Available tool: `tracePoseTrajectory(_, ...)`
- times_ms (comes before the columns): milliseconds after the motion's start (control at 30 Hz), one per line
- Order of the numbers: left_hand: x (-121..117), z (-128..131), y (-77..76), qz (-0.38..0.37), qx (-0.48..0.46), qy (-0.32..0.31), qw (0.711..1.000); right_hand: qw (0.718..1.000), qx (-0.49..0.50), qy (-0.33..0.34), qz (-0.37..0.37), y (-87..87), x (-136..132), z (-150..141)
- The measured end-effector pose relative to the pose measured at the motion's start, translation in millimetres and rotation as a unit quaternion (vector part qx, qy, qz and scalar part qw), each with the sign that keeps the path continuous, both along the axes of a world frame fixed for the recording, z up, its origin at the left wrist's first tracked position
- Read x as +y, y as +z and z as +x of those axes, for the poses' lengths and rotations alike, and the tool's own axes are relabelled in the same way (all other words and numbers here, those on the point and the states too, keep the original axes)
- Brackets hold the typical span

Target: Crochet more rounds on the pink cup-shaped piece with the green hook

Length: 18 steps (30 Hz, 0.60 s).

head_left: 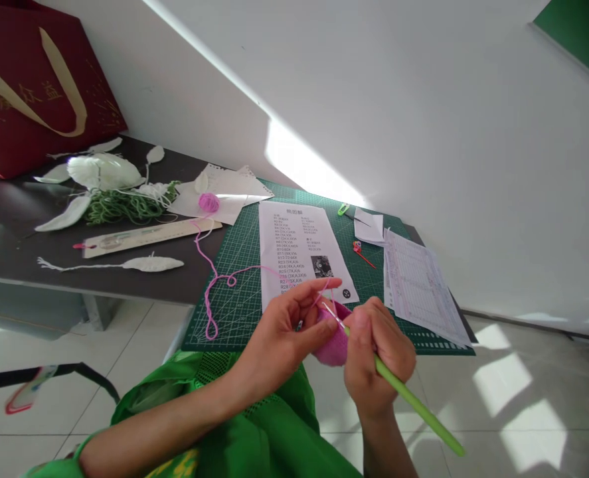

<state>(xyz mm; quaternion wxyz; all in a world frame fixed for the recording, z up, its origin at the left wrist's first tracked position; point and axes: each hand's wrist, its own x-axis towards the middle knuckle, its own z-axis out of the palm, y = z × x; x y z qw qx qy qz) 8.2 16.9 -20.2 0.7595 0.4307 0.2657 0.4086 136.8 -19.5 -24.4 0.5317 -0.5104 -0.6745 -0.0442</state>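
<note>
My left hand point(289, 324) pinches the edge of a pink crocheted piece point(333, 345), with pink yarn point(247, 270) running over its raised index finger. A crochet hook point(416, 401) with a green handle and a metal tip is gripped in my right hand point(380, 348). The hook's tip is at the top edge of the pink piece, close to my left fingertips. From my left hand the yarn trails left in loops across the green cutting mat point(244, 325) to a small pink yarn ball point(208, 202). Part of the crocheted piece is hidden behind my fingers.
A printed pattern sheet point(294, 232) lies on the mat. To its right are a red stitch marker point(364, 255), a small white paper point(368, 227) and a form point(421, 285). White crocheted leaves point(153, 264), green yarn point(122, 207) and a red bag point(35, 79) are at left.
</note>
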Motion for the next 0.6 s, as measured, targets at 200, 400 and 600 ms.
tracePoseTrajectory(200, 13.8, 7.7, -10.0, 0.050, 0.052, 0.156, 0.985, 0.992, -0.092, -0.045, 0.075, -18.4, 42.8, -9.3)
tracePoseTrajectory(400, 29.8, 8.4, -7.1, 0.017, 0.033, 0.161, 0.986, 0.983, -0.042, -0.084, 0.157, -44.6, 70.1, -16.5)
tracePoseTrajectory(600, 72.8, -5.1, -3.6, -0.063, -0.036, 0.000, 0.997, 0.990, -0.034, -0.033, 0.131, -35.3, 88.4, -4.9)
